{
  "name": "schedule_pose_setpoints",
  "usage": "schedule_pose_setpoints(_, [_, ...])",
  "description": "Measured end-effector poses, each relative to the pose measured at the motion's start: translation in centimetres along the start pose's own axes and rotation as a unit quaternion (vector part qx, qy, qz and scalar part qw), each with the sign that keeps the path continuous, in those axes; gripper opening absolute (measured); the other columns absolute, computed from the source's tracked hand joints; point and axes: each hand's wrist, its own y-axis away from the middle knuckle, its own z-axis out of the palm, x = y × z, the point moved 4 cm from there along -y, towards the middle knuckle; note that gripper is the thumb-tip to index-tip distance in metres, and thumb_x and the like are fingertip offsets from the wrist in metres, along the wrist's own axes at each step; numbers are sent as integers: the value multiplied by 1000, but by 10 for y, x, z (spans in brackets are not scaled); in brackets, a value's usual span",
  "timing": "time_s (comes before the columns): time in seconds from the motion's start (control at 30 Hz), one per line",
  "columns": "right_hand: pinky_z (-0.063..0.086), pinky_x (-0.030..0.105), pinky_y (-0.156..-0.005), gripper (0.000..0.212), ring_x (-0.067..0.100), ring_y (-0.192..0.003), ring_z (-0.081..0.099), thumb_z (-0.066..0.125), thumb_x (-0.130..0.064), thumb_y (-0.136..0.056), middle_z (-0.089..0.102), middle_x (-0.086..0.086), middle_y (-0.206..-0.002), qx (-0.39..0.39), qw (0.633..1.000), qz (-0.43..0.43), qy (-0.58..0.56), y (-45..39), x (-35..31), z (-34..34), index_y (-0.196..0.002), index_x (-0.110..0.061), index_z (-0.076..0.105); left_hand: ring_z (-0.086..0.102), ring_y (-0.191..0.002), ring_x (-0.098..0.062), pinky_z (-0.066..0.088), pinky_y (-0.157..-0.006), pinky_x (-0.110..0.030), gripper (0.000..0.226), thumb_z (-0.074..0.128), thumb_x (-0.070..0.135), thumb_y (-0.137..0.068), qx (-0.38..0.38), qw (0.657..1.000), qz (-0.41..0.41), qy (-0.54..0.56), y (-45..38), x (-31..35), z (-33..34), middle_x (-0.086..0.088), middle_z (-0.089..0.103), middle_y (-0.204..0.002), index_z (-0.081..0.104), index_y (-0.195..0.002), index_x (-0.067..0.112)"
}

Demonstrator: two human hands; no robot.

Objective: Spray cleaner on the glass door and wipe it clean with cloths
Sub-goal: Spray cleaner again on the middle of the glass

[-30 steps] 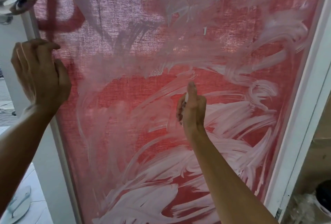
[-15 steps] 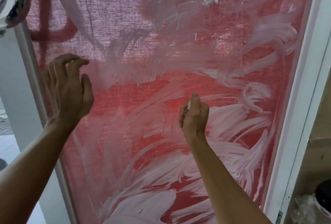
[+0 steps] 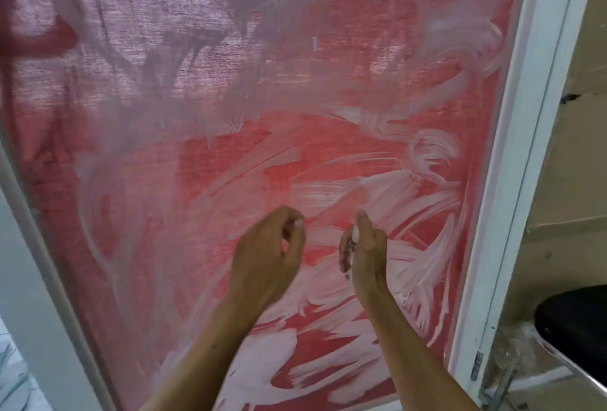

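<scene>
The glass door [image 3: 295, 115] fills the view, covered with white smears of cleaner over a red curtain [image 3: 82, 98] behind it. The left hand [image 3: 266, 256] is in front of the glass, fingers loosely curled, holding nothing. The right hand [image 3: 364, 246], beside it, grips a small white thing [image 3: 354, 234]; what it is I cannot tell

The upright glass door panel [image 3: 203, 108], set in a white frame [image 3: 522, 154], carries white smeared streaks of cleaner [image 3: 410, 246], densest across its lower right area. Red woven cloth [image 3: 108, 36] shows through the glass.
</scene>
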Motion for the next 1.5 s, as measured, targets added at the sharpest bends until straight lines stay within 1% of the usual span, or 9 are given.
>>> schedule_pose_setpoints(0.1, [28,22,-40,79,18,-34,33,46,-57,-94,37,10,-41,-12,1000,-2,-7,-1,-2,-7,-52,9,47,60,-95,3,54,-89,-30,28,41,50,-108,-116,988,-82,60,16,6,43,19,64,-104,62,-112,33])
schedule_pose_setpoints(0.23, [31,21,-41,73,20,-35,35,42,-46,-96,38,15,-42,54,997,-48,12,-7,-7,-32,-51,11,44,60,-107,-2,52,-97,-35,34,36,56,-108,-164,979,-105,67,29,8,69,18,64,-118,60,-120,35])
schedule_pose_setpoints(0.43, [25,19,-41,70,19,-37,35,46,-61,-88,41,12,-48,30,998,49,-1,-23,-9,-72,-52,-1,50,57,-107,0,52,-94,-34,25,43,45,-109,-125,989,-69,38,26,5,65,21,59,-119,60,-122,33])
schedule_pose_setpoints(0.67, [27,28,-44,59,19,-37,36,43,-50,-93,41,11,-45,77,997,16,-19,-34,-20,-96,-52,-8,52,58,-101,5,53,-88,-29,18,47,37,-109,-112,992,-48,24,12,13,65,20,62,-114,61,-120,32])
schedule_pose_setpoints(0.9, [27,22,-38,61,18,-34,35,42,-47,-95,41,11,-46,101,993,-58,13,-52,-55,-112,-51,-6,52,58,-98,-1,54,-84,-32,18,48,34,-109,-107,994,1,-20,-3,39,79,22,59,-108,63,-117,30])
schedule_pose_setpoints(1.1, [28,31,-47,67,20,-37,36,46,-58,-95,43,9,-44,71,997,25,-19,-73,-73,-129,-47,-12,54,57,-96,-2,50,-79,-30,16,52,30,-107,-74,996,32,-33,-21,61,79,18,62,-108,65,-115,26])
schedule_pose_setpoints(1.3, [27,30,-44,58,19,-35,34,45,-47,-91,40,10,-44,116,992,-49,-16,-78,-91,-138,-48,-9,51,59,-95,-2,50,-77,-29,13,53,29,-106,-61,997,33,-27,-34,71,81,20,61,-105,64,-112,28])
schedule_pose_setpoints(1.43, [27,27,-45,64,19,-39,36,49,-64,-83,43,9,-45,46,999,6,-6,-91,-103,-123,-46,-12,53,57,-95,1,44,-72,-20,12,52,30,-106,-48,998,34,-27,-45,77,81,22,61,-104,63,-110,31])
schedule_pose_setpoints(1.5, [26,24,-42,69,19,-37,33,48,-64,-85,40,11,-44,13,999,-37,23,-96,-113,-109,-46,-7,51,57,-94,1,45,-72,-22,12,52,30,-106,-41,998,35,-28,-52,80,79,21,62,-104,63,-111,31])
